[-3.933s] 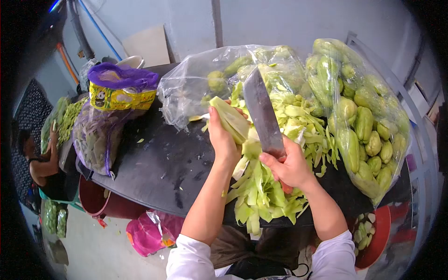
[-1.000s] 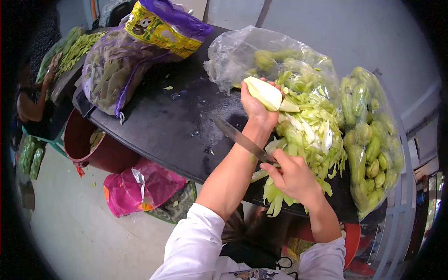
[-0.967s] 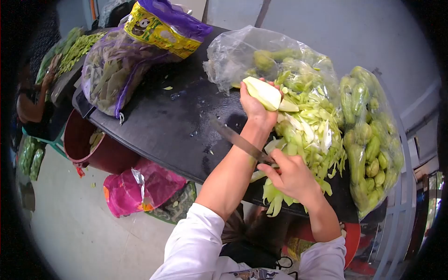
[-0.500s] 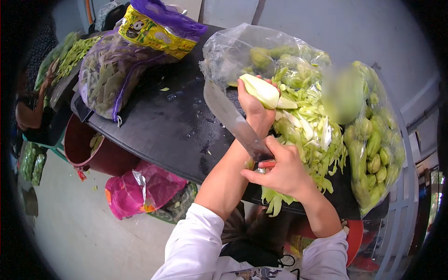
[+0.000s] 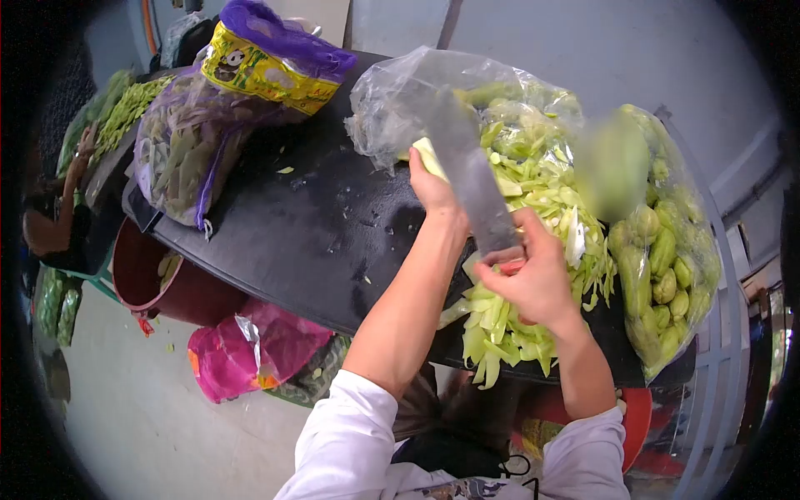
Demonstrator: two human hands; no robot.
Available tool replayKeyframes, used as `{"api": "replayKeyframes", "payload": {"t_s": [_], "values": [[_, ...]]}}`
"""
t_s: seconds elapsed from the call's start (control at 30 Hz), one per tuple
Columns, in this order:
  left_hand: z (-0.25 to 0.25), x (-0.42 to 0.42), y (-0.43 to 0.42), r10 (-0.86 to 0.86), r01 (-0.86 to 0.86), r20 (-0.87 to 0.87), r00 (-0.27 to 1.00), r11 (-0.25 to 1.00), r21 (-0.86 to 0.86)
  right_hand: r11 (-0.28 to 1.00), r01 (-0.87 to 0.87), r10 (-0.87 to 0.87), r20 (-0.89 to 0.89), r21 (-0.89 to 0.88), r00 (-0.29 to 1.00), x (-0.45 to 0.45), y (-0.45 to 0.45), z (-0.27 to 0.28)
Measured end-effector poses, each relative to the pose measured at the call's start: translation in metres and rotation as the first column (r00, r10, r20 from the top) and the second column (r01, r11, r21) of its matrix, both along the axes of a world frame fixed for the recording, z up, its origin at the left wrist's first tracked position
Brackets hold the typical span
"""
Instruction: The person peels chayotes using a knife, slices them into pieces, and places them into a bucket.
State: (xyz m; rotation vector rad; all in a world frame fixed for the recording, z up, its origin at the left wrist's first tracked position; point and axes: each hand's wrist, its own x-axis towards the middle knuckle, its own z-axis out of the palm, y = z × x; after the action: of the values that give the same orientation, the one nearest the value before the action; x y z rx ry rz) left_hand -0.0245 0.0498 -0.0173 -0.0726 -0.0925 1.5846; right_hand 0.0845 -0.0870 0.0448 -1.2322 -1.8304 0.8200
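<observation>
My right hand (image 5: 533,271) is closed round the handle of a wide-bladed knife (image 5: 475,179), its blade pointing up and away, blurred by motion. Behind the blade, my left hand (image 5: 435,187) holds a pale green peeled vegetable (image 5: 428,158), mostly hidden by the knife. A heap of green peelings (image 5: 550,196) lies beside and below both hands on the black table (image 5: 308,225). Past the hands is an open clear plastic bag (image 5: 400,92) with green vegetables inside. A fuller clear bag of green vegetables (image 5: 664,279) stands on the right.
A purple mesh bag (image 5: 179,142) with a yellow label sits at the table's left. Below are a dark red bucket (image 5: 179,287), a pink bag (image 5: 250,346) and a red tub (image 5: 637,425). At far left another person's arm (image 5: 62,212) reaches toward green vegetables (image 5: 129,112).
The knife has swung from lying across my left forearm to upright in front of the peeled vegetable. My right hand has moved slightly up and right. The view has shifted a little.
</observation>
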Motion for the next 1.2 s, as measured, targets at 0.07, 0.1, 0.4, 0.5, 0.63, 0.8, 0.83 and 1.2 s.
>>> {"api": "replayKeyframes", "payload": {"t_s": [0.07,0.1,0.4,0.5,0.63,0.8,0.83,1.2], "values": [[-0.002,0.001,0.007,0.010,-0.017,-0.106,0.994,0.998,-0.066,0.997,0.082,-0.083,-0.058,-0.008,0.995,0.016,0.004,0.007],[0.002,-0.001,0.002,0.000,-0.005,-0.086,0.996,0.999,-0.054,0.996,0.091,-0.091,-0.058,-0.001,0.994,0.024,0.007,0.011],[0.016,-0.008,-0.014,-0.020,0.041,-0.118,0.993,0.983,0.177,0.952,0.301,-0.293,-0.136,0.045,0.946,0.068,0.018,0.028],[0.017,-0.009,-0.015,-0.052,0.087,-0.143,0.988,0.964,0.251,0.963,0.271,-0.266,-0.155,0.007,0.951,0.070,0.017,0.026],[0.017,-0.009,-0.016,-0.066,0.107,-0.151,0.986,0.953,0.284,0.979,0.200,-0.202,-0.192,-0.033,0.960,0.063,0.018,0.023],[0.013,-0.011,-0.012,-0.100,0.120,-0.081,0.992,0.947,0.297,0.976,0.209,-0.217,-0.174,-0.067,0.960,0.055,0.017,0.021],[0.013,-0.011,-0.012,-0.098,0.118,-0.082,0.992,0.947,0.299,0.977,0.198,-0.209,-0.184,-0.077,0.961,0.053,0.018,0.021],[0.025,0.033,-0.039,-0.149,0.270,-0.437,0.887,0.935,0.229,0.951,0.263,-0.233,-0.181,0.164,0.956,0.042,0.026,0.020]]}}
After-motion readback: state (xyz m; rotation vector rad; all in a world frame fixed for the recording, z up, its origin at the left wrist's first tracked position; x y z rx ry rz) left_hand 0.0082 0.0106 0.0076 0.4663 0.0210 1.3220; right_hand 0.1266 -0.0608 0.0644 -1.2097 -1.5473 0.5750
